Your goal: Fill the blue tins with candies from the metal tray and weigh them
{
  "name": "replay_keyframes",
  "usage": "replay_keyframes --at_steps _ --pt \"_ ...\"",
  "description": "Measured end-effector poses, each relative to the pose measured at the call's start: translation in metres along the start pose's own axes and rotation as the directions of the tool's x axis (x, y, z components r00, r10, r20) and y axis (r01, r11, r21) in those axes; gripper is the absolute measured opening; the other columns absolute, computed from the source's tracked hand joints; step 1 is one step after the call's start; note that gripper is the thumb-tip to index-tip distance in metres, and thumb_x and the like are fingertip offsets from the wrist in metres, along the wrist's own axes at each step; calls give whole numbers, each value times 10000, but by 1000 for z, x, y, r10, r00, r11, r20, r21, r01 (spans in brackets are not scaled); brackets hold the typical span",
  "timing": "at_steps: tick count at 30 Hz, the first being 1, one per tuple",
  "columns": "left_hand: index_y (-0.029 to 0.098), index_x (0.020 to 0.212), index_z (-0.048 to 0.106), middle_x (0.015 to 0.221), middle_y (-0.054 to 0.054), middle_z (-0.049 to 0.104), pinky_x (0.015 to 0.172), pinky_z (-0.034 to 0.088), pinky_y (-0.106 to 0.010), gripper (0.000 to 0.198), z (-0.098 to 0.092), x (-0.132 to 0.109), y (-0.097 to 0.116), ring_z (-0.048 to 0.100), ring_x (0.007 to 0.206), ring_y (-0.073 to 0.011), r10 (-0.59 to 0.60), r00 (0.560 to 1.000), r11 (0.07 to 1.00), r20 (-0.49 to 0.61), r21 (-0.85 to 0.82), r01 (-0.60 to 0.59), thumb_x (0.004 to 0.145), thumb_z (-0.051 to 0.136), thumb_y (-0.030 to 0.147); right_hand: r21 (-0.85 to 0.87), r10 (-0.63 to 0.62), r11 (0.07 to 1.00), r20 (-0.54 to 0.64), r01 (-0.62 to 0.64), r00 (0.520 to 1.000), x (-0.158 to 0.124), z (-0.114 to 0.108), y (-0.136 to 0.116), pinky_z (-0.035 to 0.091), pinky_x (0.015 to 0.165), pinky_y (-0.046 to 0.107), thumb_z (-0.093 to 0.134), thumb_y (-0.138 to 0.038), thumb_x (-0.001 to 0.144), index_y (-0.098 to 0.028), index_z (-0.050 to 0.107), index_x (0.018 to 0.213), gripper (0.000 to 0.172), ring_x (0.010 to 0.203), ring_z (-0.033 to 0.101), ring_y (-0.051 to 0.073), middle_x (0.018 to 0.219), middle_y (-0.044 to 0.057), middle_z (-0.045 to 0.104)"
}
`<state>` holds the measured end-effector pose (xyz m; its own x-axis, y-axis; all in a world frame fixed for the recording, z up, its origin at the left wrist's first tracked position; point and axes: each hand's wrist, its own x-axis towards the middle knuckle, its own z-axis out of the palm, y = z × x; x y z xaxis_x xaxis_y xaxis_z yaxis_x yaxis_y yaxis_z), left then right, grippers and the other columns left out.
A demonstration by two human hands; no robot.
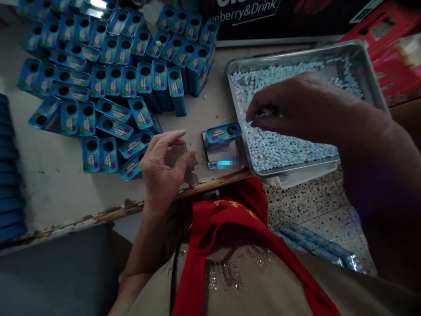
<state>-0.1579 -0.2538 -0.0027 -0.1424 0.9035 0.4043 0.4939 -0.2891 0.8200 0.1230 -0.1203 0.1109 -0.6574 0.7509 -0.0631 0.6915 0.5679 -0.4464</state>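
My right hand (289,105) is over the metal tray (233,87) of small pale blue and white candies (283,151), its fingers curled round some of them. My left hand (166,164) rests near the table's front edge, thumb and fingers apart with nothing between them. Between my hands, one blue tin (214,136) with a round hole in its top stands on a small scale (213,156) with a lit display. Something shows in that tin's hole. Left of the scale, many blue tins (113,81) with dark round holes stand in uneven rows.
A stack of blue items (9,175) lines the far left edge. Behind the tray are a dark printed box (296,22) and red plastic items (391,57). The worn wooden table edge (108,215) runs in front. Wrapped blue packs (319,245) lie low at the right.
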Motion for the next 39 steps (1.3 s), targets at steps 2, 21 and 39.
replay_keyframes --at_steps 2,21,39 --pt "298 1364 767 1255 -54 764 973 713 -432 398 1 2 3 801 1079 -244 -3 1000 1000 -1 18 3 984 879 343 -22 -26 999 -26 25 999 1 0 -2 463 758 351 765 -31 786 -312 823 837 292 671 588 175 744 -27 737" --pt "288 1356 781 1405 -83 740 979 735 -368 437 4 13 6 798 1091 -217 -25 995 998 98 61 19 958 920 400 108 47 993 -37 -43 998 19 20 -18 512 896 398 813 -125 834 -270 754 759 173 880 675 255 861 46 729" --pt "284 1252 817 1186 -46 816 989 693 -368 287 1 14 23 793 1034 -218 41 991 974 124 218 -67 971 869 252 -552 82 834 142 10 986 -73 140 -26 519 880 518 653 -47 941 -152 885 882 261 1056 657 391 1060 229 770"
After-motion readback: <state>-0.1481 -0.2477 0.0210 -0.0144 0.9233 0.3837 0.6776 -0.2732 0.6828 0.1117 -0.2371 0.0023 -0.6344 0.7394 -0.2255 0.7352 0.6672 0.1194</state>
